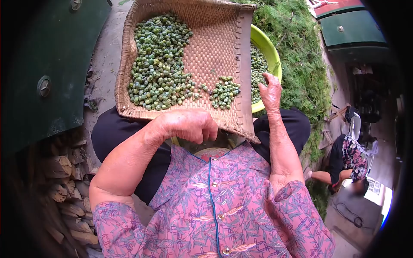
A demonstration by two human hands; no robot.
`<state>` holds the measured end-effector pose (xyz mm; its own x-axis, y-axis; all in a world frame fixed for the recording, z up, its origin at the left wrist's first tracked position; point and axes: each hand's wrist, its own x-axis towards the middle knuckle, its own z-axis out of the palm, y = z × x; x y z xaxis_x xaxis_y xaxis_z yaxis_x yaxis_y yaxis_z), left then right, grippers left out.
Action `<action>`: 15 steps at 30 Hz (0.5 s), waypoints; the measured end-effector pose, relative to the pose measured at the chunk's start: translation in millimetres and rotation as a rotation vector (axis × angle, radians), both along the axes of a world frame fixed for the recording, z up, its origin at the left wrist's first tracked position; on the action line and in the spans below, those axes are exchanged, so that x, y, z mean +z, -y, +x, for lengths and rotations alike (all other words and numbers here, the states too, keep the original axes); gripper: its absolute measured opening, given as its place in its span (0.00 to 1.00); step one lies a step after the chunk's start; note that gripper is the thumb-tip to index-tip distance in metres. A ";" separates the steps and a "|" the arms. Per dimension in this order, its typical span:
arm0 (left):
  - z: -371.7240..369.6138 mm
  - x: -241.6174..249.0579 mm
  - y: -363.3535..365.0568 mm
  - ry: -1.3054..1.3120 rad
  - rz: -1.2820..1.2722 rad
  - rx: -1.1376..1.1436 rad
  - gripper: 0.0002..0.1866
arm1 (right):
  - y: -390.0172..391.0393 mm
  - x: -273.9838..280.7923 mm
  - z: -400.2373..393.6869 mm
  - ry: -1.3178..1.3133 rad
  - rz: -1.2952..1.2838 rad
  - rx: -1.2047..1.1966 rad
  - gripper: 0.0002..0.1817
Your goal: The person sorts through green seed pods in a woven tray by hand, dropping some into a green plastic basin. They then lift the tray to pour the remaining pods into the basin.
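A woven winnowing basket [206, 51] rests tilted over my lap. Small round green fruits [157, 64] are heaped along its left side, and a smaller cluster of them [224, 92] lies near its flat right edge. My left hand [189, 124] is closed at the basket's near rim, its fingers curled downward; what they hold, if anything, is hidden. Over a yellow-green basin [272, 51] to the right is my right hand [271, 92], thumb and finger apart, close to the basket's edge. More green fruits [258, 64] lie inside the basin, which the basket partly covers.
Leafy green branches [297, 56] are piled beyond the basin on the right. Dark green cabinets [51, 60] stand at left, with stacked firewood [64, 193] below them. At far right another person [350, 159] bends down near a doorway.
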<state>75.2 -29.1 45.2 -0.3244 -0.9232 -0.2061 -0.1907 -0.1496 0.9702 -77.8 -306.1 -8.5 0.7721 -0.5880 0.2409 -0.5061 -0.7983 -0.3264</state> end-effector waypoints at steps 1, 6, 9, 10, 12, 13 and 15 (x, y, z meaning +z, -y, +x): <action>-4.0 -4.2 0.1 -0.005 0.049 -0.092 0.14 | -2.6 -1.1 0.4 0.041 0.059 0.051 0.13; 28.5 24.6 -3.9 -0.104 0.267 0.404 0.10 | -69.7 -5.4 42.9 -0.055 0.370 0.385 0.08; 51.3 25.6 -7.3 -0.103 0.113 0.981 0.10 | -101.6 -14.4 62.5 -0.173 0.279 0.542 0.09; 57.3 28.0 -9.7 -0.120 0.083 1.082 0.10 | -107.6 -15.2 67.4 -0.214 0.221 0.595 0.10; 65.3 29.2 -12.2 -0.117 0.009 1.200 0.10 | -112.4 -26.3 74.3 -0.297 0.141 0.648 0.11; 68.5 25.9 -12.4 -0.126 -0.001 1.207 0.11 | -112.1 -30.4 77.1 -0.347 0.122 0.666 0.11; 68.9 30.0 -13.5 -0.124 0.040 1.212 0.12 | -112.4 -34.3 81.4 -0.397 0.103 0.688 0.12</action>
